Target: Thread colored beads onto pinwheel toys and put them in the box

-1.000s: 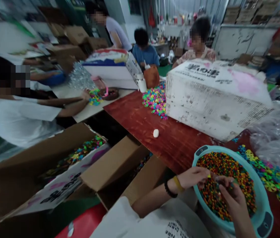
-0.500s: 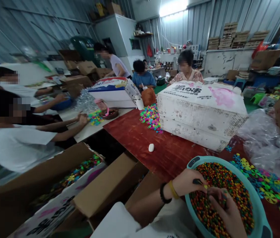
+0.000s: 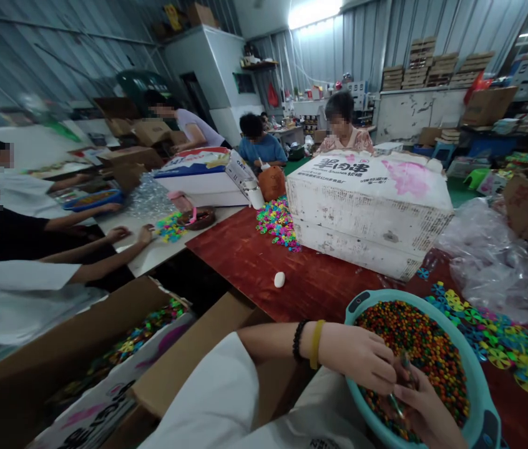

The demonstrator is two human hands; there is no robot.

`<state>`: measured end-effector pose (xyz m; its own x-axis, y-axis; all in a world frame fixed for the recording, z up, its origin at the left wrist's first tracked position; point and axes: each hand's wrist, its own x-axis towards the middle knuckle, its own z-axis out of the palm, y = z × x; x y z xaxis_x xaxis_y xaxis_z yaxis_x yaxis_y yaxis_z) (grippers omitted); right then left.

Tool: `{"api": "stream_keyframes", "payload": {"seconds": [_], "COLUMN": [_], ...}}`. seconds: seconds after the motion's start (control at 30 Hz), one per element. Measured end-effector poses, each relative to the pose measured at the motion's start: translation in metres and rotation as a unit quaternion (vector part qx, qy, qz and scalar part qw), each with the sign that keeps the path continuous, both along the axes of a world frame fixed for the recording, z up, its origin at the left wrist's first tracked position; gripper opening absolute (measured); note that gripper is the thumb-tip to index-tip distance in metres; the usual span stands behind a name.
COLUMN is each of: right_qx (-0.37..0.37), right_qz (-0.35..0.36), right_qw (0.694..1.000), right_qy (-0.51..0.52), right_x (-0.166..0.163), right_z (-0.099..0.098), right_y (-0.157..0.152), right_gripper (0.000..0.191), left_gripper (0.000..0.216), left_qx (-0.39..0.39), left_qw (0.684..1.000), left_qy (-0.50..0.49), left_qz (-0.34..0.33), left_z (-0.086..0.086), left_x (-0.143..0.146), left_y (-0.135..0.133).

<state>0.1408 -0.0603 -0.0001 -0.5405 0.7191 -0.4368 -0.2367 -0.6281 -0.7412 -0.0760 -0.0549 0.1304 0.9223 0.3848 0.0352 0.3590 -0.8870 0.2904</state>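
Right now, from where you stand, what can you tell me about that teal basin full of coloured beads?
The teal basin looks like moulded plastic, rounded, with a broad rim and a dark grey inset at two opposite ends. It is heaped with small glossy beads, mostly red, orange, yellow and green. It sits at the near edge of a red-brown wooden board, beside scattered flower-shaped plastic pieces. The person's left hand and right hand reach in over the rim.

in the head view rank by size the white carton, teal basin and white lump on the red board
Largest to smallest: white carton, teal basin, white lump. The basin sits nearest the camera, so its rank is less sure.
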Motion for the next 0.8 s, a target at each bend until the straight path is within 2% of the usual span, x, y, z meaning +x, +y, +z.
{"api": "stream_keyframes", "payload": {"seconds": [0.07, 0.13, 0.23, 0.33, 0.4, 0.47, 0.5, 0.57, 0.63, 0.67, 0.73, 0.77, 0.8], "right_qx": [-0.019, -0.011, 0.031, 0.094, 0.153, 0.240, 0.295, 0.397, 0.449, 0.447, 0.390, 0.346, 0.284], "right_qz": [0.004, -0.013, -0.044, -0.049, -0.052, -0.084, -0.114, -0.185, -0.234, -0.236, -0.221, -0.208, -0.181], "right_qw": [0.999, 0.999, 0.997, 0.991, 0.983, 0.966, 0.949, 0.896, 0.855, 0.855, 0.890, 0.913, 0.941], "right_qy": [0.033, 0.046, 0.058, 0.082, 0.086, 0.046, 0.011, -0.067, -0.115, -0.119, -0.088, -0.050, 0.004], "right_x": [0.001, 0.004, 0.008, 0.012, 0.013, 0.012, 0.011, 0.006, 0.000, -0.004, -0.012, -0.013, -0.012], "right_z": [0.005, 0.010, 0.019, 0.026, 0.030, 0.035, 0.037, 0.042, 0.048, 0.051, 0.056, 0.056, 0.055], "right_y": [-0.004, -0.006, -0.007, -0.006, -0.003, 0.001, 0.003, 0.001, -0.005, -0.008, -0.007, 0.000, 0.009], "right_gripper": [0.050, 0.049, 0.050, 0.048, 0.046, 0.041, 0.040, 0.039, 0.040, 0.041, 0.050, 0.059, 0.067], "left_gripper": [0.033, 0.029, 0.020, 0.010, 0.013, 0.024, 0.029, 0.035, 0.033, 0.029, 0.031, 0.038, 0.043], "left_qx": [-0.027, -0.014, 0.103, 0.233, 0.236, 0.162, 0.108, -0.018, -0.139, -0.194, -0.290, -0.325, -0.350], "left_qw": [0.997, 0.992, 0.971, 0.917, 0.896, 0.882, 0.863, 0.794, 0.718, 0.688, 0.651, 0.644, 0.653], "left_qy": [-0.052, -0.119, -0.217, -0.321, -0.364, -0.413, -0.450, -0.530, -0.574, -0.578, -0.561, -0.548, -0.530], "left_qz": [-0.044, -0.046, -0.022, 0.040, 0.092, 0.157, 0.201, 0.297, 0.369, 0.392, 0.420, 0.424, 0.413], "left_z": [0.008, 0.009, 0.001, -0.011, -0.019, -0.028, -0.034, -0.044, -0.054, -0.057, -0.061, -0.062, -0.064], "left_x": [-0.004, -0.011, -0.017, -0.015, -0.008, 0.005, 0.013, 0.032, 0.049, 0.053, 0.051, 0.045, 0.038], "left_y": [0.005, 0.013, 0.020, 0.016, 0.010, 0.006, 0.005, 0.001, -0.009, -0.015, -0.020, -0.015, -0.003]}}
